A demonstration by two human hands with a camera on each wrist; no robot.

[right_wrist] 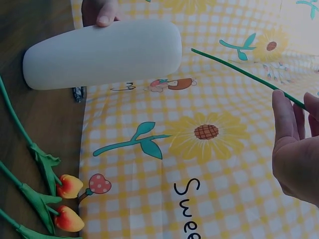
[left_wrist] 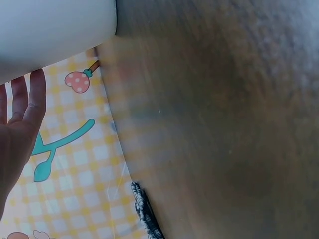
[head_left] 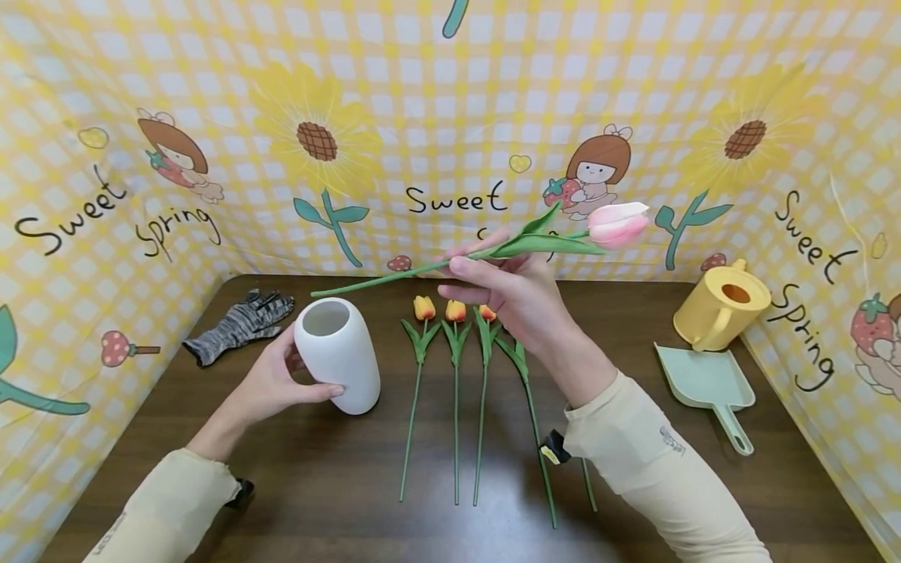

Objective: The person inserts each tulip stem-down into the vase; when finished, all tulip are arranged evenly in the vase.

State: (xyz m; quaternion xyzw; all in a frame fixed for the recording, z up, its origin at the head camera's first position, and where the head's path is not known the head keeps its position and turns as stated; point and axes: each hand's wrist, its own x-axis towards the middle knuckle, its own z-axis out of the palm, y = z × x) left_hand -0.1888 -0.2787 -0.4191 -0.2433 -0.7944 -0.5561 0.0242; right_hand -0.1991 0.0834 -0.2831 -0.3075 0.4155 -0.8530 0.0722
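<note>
In the head view my left hand [head_left: 278,375] grips a white vase [head_left: 345,363] from its left side, thumb across the front. The vase stands on the table, its round mouth facing up. My right hand [head_left: 521,293] pinches the green stem of a pink tulip [head_left: 618,225], held nearly level above the table. Its bloom points right, and the bare stem end [right_wrist: 199,52] is just beyond the vase's mouth in the right wrist view. Several orange-yellow tulips [head_left: 455,313] lie in a row right of the vase; my right forearm partly covers those furthest right.
A grey knitted glove [head_left: 242,324] lies at the table's back left. At the right stand a yellow watering can [head_left: 718,309] and, before it, a pale green dustpan [head_left: 707,379]. Checked cloth [head_left: 450,117] walls off the back and both sides of the brown table [head_left: 317,485].
</note>
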